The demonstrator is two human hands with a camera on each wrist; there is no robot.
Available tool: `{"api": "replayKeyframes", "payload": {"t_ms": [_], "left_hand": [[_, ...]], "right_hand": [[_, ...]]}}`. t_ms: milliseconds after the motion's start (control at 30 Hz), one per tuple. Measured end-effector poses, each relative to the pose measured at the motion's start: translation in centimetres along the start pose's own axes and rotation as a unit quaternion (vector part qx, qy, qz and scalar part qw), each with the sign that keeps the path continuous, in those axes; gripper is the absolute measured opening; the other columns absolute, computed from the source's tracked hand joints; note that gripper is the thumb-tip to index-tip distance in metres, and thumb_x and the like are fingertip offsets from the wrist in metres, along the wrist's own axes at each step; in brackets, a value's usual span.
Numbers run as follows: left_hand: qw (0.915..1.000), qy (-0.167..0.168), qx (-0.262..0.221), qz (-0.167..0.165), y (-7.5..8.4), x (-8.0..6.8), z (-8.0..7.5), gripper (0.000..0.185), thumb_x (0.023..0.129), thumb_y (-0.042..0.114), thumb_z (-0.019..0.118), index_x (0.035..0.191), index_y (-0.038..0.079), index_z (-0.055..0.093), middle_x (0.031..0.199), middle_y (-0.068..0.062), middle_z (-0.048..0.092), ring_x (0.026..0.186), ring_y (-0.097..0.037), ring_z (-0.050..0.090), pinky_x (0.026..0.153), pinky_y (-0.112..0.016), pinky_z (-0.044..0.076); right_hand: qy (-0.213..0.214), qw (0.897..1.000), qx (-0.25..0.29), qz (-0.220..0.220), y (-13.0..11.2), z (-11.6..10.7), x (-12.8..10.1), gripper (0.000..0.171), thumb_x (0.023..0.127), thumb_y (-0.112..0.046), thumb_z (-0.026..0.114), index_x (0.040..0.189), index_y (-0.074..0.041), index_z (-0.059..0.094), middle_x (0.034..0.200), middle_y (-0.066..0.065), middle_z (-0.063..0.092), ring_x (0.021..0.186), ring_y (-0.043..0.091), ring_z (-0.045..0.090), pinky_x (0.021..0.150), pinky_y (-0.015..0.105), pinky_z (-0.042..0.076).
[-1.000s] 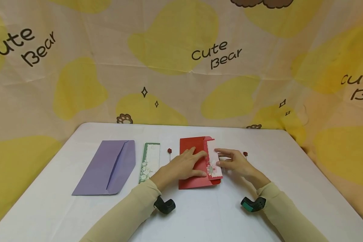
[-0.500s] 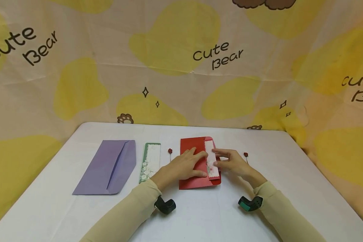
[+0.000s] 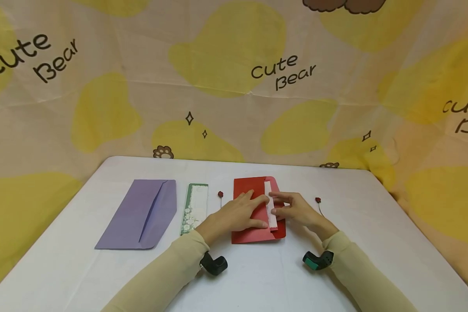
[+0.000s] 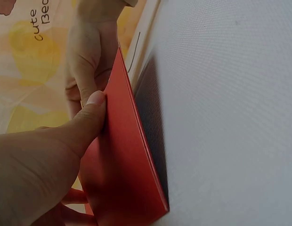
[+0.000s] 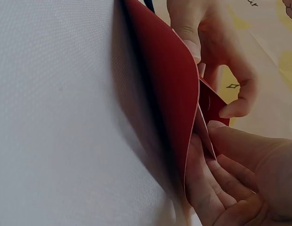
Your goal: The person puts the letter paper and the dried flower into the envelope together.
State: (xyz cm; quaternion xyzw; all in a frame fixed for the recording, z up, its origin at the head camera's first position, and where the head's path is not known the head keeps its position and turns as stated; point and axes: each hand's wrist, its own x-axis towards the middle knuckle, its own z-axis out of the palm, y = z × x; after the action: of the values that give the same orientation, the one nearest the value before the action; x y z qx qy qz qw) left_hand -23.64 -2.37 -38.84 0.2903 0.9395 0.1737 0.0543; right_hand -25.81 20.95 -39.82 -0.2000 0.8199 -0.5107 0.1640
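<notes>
Hands at a red envelope on the white counter, a card nearly inside it.

Nearest are two cream sleeves, each with a wrist camera strapped on. The left hand (image 3: 235, 214) lies flat on the red envelope (image 3: 253, 232), fingers (image 3: 257, 200) straight and pressing it down, thumb along its near part. The right hand (image 3: 296, 210) is at the envelope's open right edge, fingers lightly bent and touching the white floral card (image 3: 271, 212), of which only a narrow strip shows. Just left lie a red-headed pin (image 3: 220, 195), a green-bordered floral card (image 3: 195, 208) and a purple envelope (image 3: 140, 214); another red-headed pin (image 3: 318, 201) lies right. Behind the counter (image 3: 374, 242) hangs a "Cute Bear" cloth (image 3: 234, 86).
</notes>
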Motion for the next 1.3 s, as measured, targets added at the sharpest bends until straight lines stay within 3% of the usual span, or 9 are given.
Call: {"api": "replayKeyframes", "payload": {"t_ms": [267,500,800,1067,1300], "left_hand": [[1.0000,-0.001,0.002,0.001,0.0,-0.1,-0.1,0.072,0.091,0.058,0.067,0.152,0.035,0.038,0.159,-0.019,0.038,0.144,-0.042,0.044,0.109,-0.055,0.048],[1.0000,-0.007,-0.004,0.000,0.1,-0.1,-0.1,0.071,0.091,0.057,0.067,0.152,0.035,0.038,0.160,-0.019,0.036,0.145,-0.044,0.042,0.111,-0.056,0.046],[1.0000,-0.007,0.001,-0.003,0.0,0.0,0.0,0.068,0.091,0.057,0.067,0.148,0.032,0.041,0.161,-0.019,0.036,0.146,-0.044,0.041,0.112,-0.057,0.045],[1.0000,-0.006,0.000,-0.003,0.0,0.0,0.0,0.067,0.091,0.057,0.067,0.148,0.031,0.042,0.161,-0.019,0.035,0.146,-0.045,0.040,0.112,-0.057,0.045],[1.0000,-0.001,0.006,0.002,0.0,0.1,0.1,0.067,0.091,0.057,0.067,0.147,0.030,0.043,0.160,-0.020,0.036,0.145,-0.045,0.041,0.111,-0.056,0.046]], "right_hand": [[-0.015,1.000,0.003,-0.015,0.0,0.5,0.7,0.061,0.097,-0.009,0.066,0.150,0.006,0.041,0.142,0.033,0.053,0.112,0.029,0.068,0.087,0.034,0.061],[-0.025,0.999,0.023,-0.024,0.2,0.9,1.1,0.061,0.097,-0.005,0.063,0.150,0.009,0.038,0.139,0.034,0.055,0.101,0.023,0.072,0.086,0.033,0.061],[-0.023,0.999,0.024,-0.021,0.5,1.5,1.7,0.060,0.095,-0.004,0.061,0.150,0.005,0.041,0.138,0.030,0.057,0.106,0.018,0.066,0.085,0.031,0.062],[-0.034,0.998,0.047,-0.019,0.3,1.8,1.9,0.052,0.096,-0.001,0.059,0.146,0.003,0.048,0.134,0.027,0.060,0.102,0.018,0.067,0.082,0.029,0.062],[-0.025,0.999,0.044,-0.014,0.3,2.1,2.1,0.050,0.090,0.005,0.057,0.139,0.003,0.054,0.126,0.020,0.065,0.098,0.015,0.065,0.079,0.025,0.060]]}}
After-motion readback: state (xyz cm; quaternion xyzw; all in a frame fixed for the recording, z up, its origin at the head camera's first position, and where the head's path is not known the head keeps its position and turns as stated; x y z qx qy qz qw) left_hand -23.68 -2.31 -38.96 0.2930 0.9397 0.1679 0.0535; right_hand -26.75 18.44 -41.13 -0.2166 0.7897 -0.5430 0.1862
